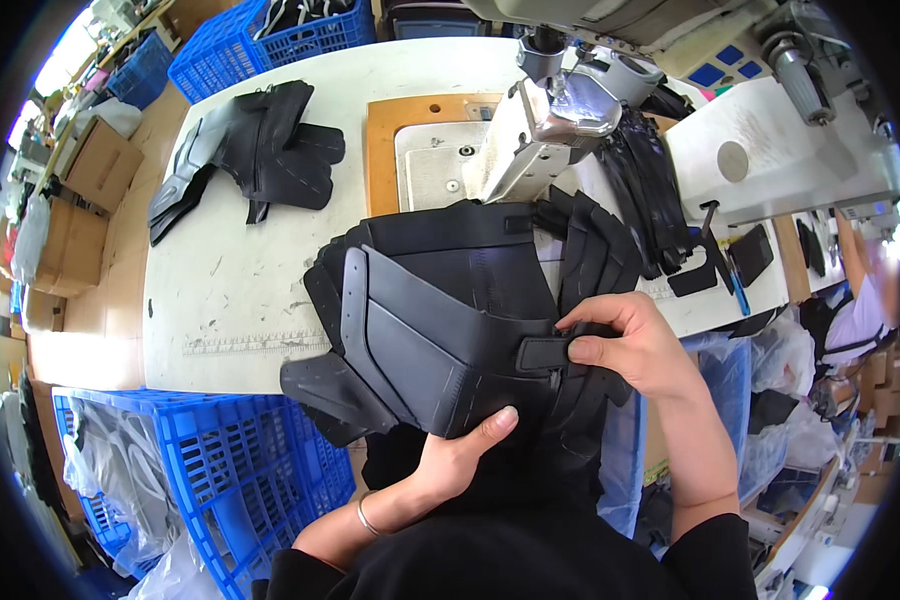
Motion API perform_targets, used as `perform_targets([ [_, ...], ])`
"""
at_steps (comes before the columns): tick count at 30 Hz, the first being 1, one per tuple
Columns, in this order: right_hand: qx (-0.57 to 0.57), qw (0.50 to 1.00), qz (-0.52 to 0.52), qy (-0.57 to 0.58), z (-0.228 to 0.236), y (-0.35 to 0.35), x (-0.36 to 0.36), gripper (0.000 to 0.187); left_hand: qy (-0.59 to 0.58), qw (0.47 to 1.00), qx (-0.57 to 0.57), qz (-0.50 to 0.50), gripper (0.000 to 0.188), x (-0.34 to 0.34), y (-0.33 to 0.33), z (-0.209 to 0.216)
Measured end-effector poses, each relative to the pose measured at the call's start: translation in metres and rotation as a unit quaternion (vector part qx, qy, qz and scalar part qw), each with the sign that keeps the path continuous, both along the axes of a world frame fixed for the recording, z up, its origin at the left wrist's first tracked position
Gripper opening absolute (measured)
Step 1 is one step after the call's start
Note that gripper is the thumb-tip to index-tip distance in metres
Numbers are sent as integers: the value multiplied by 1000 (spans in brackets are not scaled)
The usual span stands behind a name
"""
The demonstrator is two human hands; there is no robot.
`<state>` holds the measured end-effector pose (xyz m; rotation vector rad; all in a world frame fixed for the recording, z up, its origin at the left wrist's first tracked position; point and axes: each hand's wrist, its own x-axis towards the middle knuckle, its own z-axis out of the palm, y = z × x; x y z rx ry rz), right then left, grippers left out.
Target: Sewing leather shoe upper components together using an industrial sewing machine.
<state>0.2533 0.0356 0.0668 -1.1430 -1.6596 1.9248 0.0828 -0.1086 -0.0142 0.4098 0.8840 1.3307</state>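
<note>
Black leather bag pieces (pixel 410 340), with stitched seams and long flaps, lie stacked over the front edge of the white table. My left hand (pixel 462 455) grips the near edge of the top piece, thumb on its surface and fingers hidden beneath. At the right side of that piece, my right hand (pixel 625 340) pinches a short black strap tab (pixel 542 354) between thumb and fingers. A metal zipper pull seems to hang just below the tab. Right behind the stack stands the sewing machine (pixel 540 130).
Another stack of black leather pieces (pixel 270 150) lies at the table's far left. Black strips (pixel 640 190) hang beside the machine on the right, near a blue-handled tool (pixel 738 290). Blue crates (pixel 210 480) stand at the lower left and behind the table. A person (pixel 860 310) is at far right.
</note>
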Motion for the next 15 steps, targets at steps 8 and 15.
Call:
perform_targets([
  [8, 91, 995, -3, -30, 18, -7, -12, 25, -43, 998, 29, 29, 41, -13, -9, 6],
  [15, 25, 999, -7, 42, 23, -16, -10, 29, 468, 863, 142, 124, 47, -81, -22, 65],
])
